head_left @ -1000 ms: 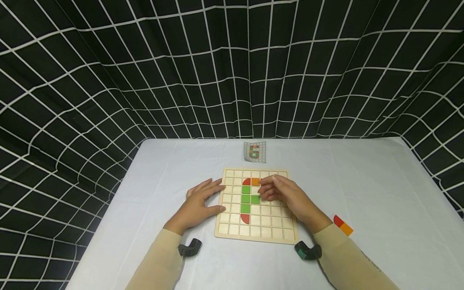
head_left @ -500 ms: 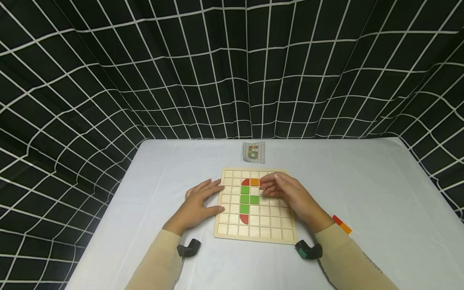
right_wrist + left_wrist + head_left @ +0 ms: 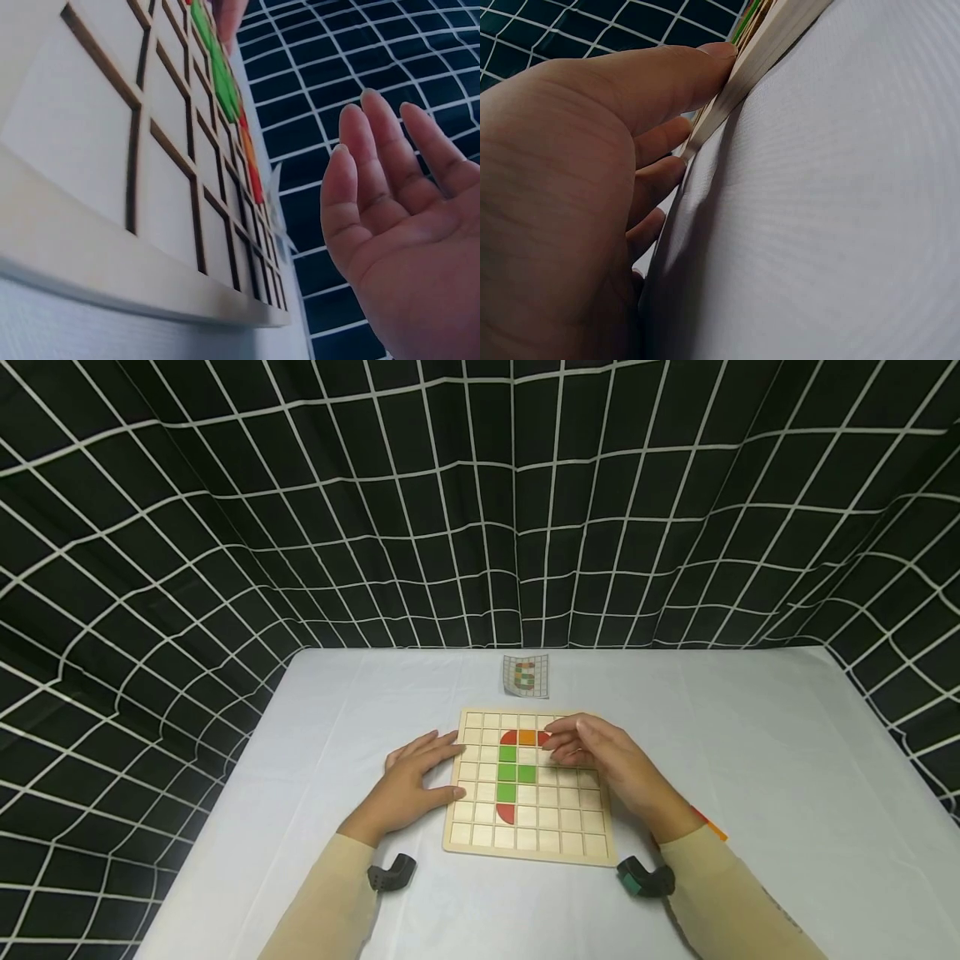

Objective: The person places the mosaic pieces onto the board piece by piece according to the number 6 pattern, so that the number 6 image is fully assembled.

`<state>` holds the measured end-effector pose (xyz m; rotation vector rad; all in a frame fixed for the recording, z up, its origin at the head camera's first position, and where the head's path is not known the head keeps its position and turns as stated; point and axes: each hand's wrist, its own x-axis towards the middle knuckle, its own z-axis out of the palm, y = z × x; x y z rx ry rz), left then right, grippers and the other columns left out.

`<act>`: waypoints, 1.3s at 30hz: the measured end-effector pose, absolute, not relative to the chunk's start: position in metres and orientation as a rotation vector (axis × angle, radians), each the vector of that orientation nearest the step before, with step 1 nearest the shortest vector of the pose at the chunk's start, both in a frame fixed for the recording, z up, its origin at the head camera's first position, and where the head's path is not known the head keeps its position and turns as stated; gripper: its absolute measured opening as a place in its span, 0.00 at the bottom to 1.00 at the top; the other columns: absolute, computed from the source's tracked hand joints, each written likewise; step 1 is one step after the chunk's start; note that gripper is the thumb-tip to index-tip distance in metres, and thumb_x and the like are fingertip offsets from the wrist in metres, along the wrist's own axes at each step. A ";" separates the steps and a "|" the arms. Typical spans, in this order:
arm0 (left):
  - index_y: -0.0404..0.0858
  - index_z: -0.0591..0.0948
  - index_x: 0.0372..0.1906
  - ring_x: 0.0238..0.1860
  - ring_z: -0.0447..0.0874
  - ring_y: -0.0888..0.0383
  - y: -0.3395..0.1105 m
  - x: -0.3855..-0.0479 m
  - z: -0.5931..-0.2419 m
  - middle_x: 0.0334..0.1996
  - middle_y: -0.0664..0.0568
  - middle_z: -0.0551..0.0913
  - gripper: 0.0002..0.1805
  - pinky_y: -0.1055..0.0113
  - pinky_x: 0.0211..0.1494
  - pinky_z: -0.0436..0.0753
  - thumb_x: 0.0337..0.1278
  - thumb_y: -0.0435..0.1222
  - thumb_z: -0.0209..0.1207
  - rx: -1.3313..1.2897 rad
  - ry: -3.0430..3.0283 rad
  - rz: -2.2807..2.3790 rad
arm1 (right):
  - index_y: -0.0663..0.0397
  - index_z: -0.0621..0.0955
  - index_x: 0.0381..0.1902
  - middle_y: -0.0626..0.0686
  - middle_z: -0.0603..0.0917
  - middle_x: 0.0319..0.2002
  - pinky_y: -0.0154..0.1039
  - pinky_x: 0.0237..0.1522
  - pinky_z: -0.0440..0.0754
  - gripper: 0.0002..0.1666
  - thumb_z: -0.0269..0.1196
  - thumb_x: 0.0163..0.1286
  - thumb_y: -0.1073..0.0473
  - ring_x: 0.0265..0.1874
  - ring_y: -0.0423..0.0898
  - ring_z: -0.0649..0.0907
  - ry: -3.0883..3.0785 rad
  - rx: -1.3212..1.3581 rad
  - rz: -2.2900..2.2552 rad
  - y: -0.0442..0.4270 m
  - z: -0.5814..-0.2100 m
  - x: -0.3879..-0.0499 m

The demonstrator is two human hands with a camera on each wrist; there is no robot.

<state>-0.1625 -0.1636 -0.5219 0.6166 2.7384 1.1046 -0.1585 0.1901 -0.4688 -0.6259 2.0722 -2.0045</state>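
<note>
A wooden grid board (image 3: 527, 841) lies on the table, with red quarter-round, orange and green pieces in its cells. My left hand (image 3: 405, 787) rests beside it, thumb and fingers touching its left edge; the left wrist view shows the thumb (image 3: 682, 79) against the wooden side. Above the board's upper right part is my right hand (image 3: 611, 768), fingers slightly bent and holding nothing. Just left of its fingertips, a red piece (image 3: 543, 738) sits beside the orange piece (image 3: 527, 737). In the right wrist view the hand (image 3: 409, 217) is off the board's surface, palm bare.
A small sheet with a printed coloured pattern (image 3: 526, 676) lies behind the board. Right of the right wrist, an orange piece (image 3: 717, 832) and a red one show partly past the sleeve. Black curtains with white grid lines (image 3: 450, 502) stand around the white table (image 3: 360, 693).
My right hand has moved slightly right, uncovering the red piece beside the orange one on the board. Its forearm now covers more of the loose pieces. My left hand stays on the board's edge.
</note>
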 end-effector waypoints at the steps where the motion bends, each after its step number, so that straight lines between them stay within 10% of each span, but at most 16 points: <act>1: 0.50 0.79 0.78 0.85 0.52 0.52 -0.163 -0.162 -0.521 0.83 0.61 0.66 0.38 0.45 0.80 0.44 0.64 0.49 0.77 0.619 2.738 1.112 | 0.79 0.76 0.66 0.71 0.84 0.56 0.51 0.58 0.86 0.31 0.44 0.93 0.52 0.51 0.73 0.84 2.077 -0.635 -2.002 0.191 -0.468 -0.158; 28: 0.50 0.79 0.78 0.85 0.51 0.52 -0.162 -0.162 -0.519 0.83 0.61 0.66 0.38 0.45 0.80 0.44 0.65 0.50 0.76 0.595 2.735 1.103 | 0.66 0.80 0.67 0.65 0.85 0.56 0.44 0.58 0.84 0.22 0.48 0.92 0.56 0.53 0.62 0.86 2.234 -0.653 -1.903 0.219 -0.446 -0.154; 39: 0.52 0.78 0.78 0.85 0.50 0.55 -0.164 -0.164 -0.522 0.83 0.64 0.65 0.38 0.48 0.81 0.43 0.65 0.51 0.76 0.593 2.731 1.086 | 0.78 0.77 0.65 0.71 0.84 0.52 0.41 0.54 0.86 0.23 0.42 0.91 0.65 0.48 0.57 0.87 2.288 -0.794 -1.922 0.241 -0.438 -0.155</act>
